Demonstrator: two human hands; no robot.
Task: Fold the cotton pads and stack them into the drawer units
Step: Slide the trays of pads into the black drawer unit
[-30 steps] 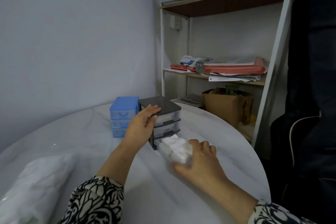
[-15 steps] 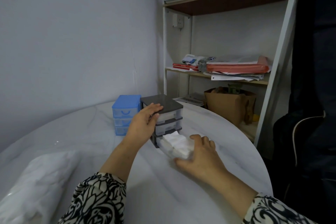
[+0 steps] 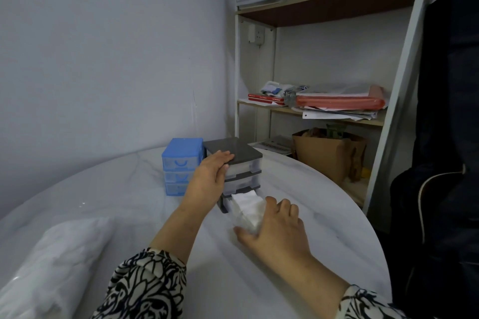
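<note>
A grey three-drawer unit (image 3: 233, 150) stands on the white round table (image 3: 324, 215), with a blue drawer unit (image 3: 181, 160) right beside it on the left. The grey unit's bottom drawer (image 3: 228, 206) is pulled partly out and filled with folded white cotton pads (image 3: 247, 204). My left hand (image 3: 207, 179) rests on the grey unit's top front corner, fingers flat on the lid and thumb against the top drawer. My right hand (image 3: 277, 228) cups the front end of the bottom drawer, thumb on its left side and fingers over the right.
A white plastic bag (image 3: 57, 261) lies at the table's near left. Behind the table stands a shelf rack (image 3: 337, 116) with papers and books, and a brown paper bag (image 3: 326, 155) on the floor. A dark guitar case (image 3: 445, 163) leans at the right.
My right hand has slid the bottom drawer further into the grey unit, so less of it sticks out. My left hand has stayed on the unit's top.
</note>
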